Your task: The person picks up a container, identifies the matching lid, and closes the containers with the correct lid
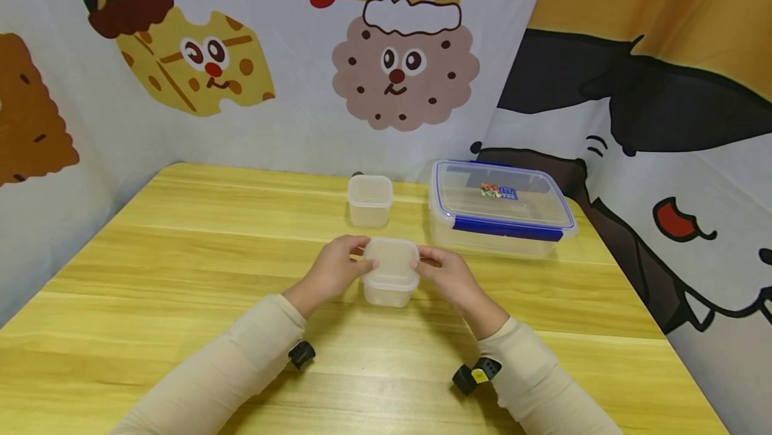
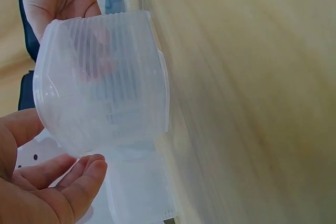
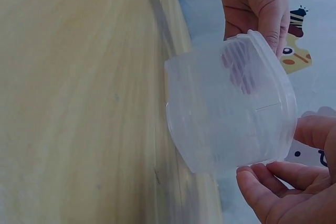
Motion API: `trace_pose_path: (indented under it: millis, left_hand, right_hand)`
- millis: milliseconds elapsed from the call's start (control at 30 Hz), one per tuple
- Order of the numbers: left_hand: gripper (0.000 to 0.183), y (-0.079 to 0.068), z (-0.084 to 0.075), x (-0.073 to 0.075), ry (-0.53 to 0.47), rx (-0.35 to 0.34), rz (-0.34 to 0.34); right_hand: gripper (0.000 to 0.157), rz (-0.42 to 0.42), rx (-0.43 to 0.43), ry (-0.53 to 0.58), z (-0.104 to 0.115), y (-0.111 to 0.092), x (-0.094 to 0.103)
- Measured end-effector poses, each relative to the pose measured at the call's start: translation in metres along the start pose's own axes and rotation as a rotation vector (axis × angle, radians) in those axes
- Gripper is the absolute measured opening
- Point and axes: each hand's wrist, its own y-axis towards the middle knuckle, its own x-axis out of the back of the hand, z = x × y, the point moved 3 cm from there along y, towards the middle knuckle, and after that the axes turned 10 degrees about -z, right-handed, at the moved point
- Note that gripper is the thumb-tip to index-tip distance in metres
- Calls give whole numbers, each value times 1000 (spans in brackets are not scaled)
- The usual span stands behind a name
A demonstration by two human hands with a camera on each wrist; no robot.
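Note:
A small translucent plastic food container (image 1: 389, 294) with a lid (image 1: 391, 259) stands upright on the wooden table in front of me. From the left, my left hand (image 1: 333, 267) holds it, thumb at the lid's edge and fingers along the side. My right hand (image 1: 452, 277) grips the opposite side in the same way, its thumb on the lid's right edge. Ribbed walls of the container (image 2: 105, 82) show in the left wrist view. In the right wrist view, fingertips (image 3: 254, 182) lie right under the lid's rim.
Just behind stands another small translucent container (image 1: 370, 212). A large clear storage box (image 1: 500, 210) with blue clips sits at the back right. Behind the table (image 1: 181, 274) hangs a cloth (image 1: 289, 133) printed with cartoon figures.

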Motion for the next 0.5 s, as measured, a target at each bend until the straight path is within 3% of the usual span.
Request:
trace_pose_path:
  millis: [500]
  left_hand:
    - [47,-2,1,-1,40,-2,27]
  right_hand:
    - [42,7,22,-33,-4,1,-1]
